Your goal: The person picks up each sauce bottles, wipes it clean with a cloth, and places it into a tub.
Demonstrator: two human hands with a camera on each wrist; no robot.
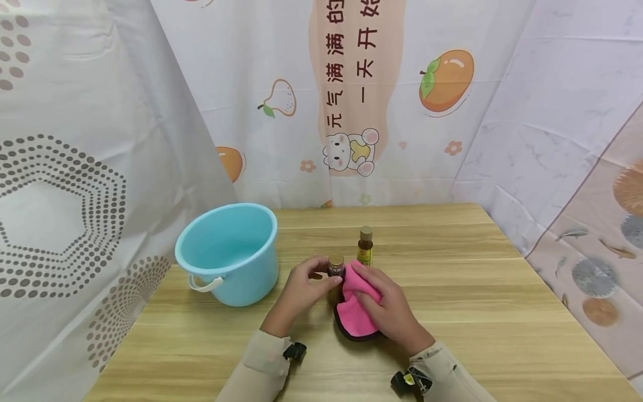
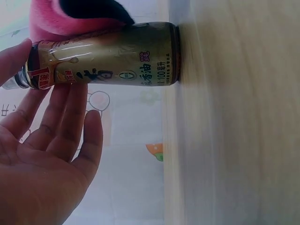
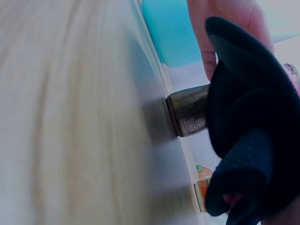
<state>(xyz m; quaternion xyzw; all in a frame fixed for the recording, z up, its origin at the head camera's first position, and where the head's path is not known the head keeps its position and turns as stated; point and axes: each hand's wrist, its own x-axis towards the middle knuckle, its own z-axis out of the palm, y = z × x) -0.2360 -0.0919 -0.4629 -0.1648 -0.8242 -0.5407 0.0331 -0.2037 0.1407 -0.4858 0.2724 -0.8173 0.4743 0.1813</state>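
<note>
A sesame oil bottle (image 2: 117, 58) with a gold label and a gold cap (image 1: 336, 258) stands upright on the table. My left hand (image 1: 301, 287) pinches it near the neck, the thumb and forefinger on either side, the other fingers loose below. In my right hand (image 1: 394, 307) is a pink cloth (image 1: 355, 317) with a dark border, gripped in folds and laid against the bottle's right side. From the right wrist, the dark border (image 3: 248, 93) of the cloth hides most of the bottle. A second brown bottle (image 1: 365, 245) with a yellow label stands just behind the cloth.
A light blue bucket (image 1: 251, 282) with a white handle (image 1: 206, 286) stands to the left of my left hand. The wooden table (image 1: 477, 312) reaches back to a printed curtain (image 1: 291, 50), and more curtains hang at both sides.
</note>
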